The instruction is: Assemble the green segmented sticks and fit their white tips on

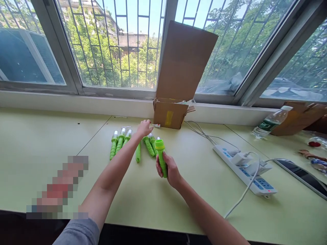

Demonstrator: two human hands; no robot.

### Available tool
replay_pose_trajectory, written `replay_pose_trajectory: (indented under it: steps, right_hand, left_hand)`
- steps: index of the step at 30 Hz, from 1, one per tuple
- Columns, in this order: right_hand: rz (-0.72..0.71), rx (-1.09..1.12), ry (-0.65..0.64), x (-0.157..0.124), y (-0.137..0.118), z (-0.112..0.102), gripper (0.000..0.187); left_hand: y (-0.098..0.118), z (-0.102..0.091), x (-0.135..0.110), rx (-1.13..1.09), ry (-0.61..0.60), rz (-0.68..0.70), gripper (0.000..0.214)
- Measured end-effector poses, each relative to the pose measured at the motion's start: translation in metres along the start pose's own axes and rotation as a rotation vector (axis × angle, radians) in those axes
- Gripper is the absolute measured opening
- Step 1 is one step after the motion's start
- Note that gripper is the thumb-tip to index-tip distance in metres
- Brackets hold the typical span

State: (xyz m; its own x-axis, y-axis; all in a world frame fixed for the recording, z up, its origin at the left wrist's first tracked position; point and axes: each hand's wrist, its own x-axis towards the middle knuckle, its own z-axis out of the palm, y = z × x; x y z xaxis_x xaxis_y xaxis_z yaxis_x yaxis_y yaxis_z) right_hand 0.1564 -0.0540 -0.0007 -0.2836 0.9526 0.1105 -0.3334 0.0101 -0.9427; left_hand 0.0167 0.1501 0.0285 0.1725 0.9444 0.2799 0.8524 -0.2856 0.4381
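My right hand (pixel 171 169) is wrapped round the grip of a bright green flashlight-shaped body (pixel 160 154). It is held nearly upright above the table, with its wide, ring-edged open end at the top. My left hand (pixel 144 129) is stretched out over the row of green pieces, its fingers apart and apparently holding nothing. Just right of its fingertips lies a small white piece with a red mark (pixel 156 126). Several similar green flashlights (pixel 120 141) with clear tips lie on both sides of my left forearm. My forearm and hand partly cover some of them.
A cardboard box (pixel 168 114) with its tall flap raised stands against the window ledge. On the right are a white power strip (pixel 245 172) with plugs and loose cables, a phone-like dark device (pixel 304 175) and a plastic bottle (pixel 272 122). A blurred-out patch (pixel 58 187) covers the table's left part.
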Motion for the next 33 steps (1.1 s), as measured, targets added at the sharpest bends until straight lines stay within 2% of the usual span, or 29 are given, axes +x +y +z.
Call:
replay_pose_trajectory:
  steps: [7,12,19,26,29,33]
  right_hand:
    - [-0.034,0.018,0.014,0.000,0.002,-0.001,0.045]
    - [-0.030,0.059,0.065,0.000,0.000,-0.002,0.046]
    - [-0.042,0.075,0.083,0.002,0.000,-0.004,0.048]
    - [-0.077,0.028,0.107,0.002,-0.006,-0.010,0.045]
    - [-0.142,-0.111,0.168,0.001,-0.014,-0.018,0.043]
    - [-0.186,-0.347,0.238,0.003,-0.021,-0.033,0.042]
  left_hand:
    - [0.019,0.030,0.029,0.149,-0.123,0.014,0.038]
    - [0.024,0.048,0.040,0.216,-0.180,0.005,0.041]
    - [0.028,0.059,0.050,0.263,-0.174,-0.004,0.036]
    - [0.030,0.045,0.041,0.210,-0.113,0.025,0.023]
    - [0.024,0.027,0.027,0.151,-0.066,0.030,0.022]
    - [0.010,-0.008,0.000,0.045,0.021,0.023,0.029]
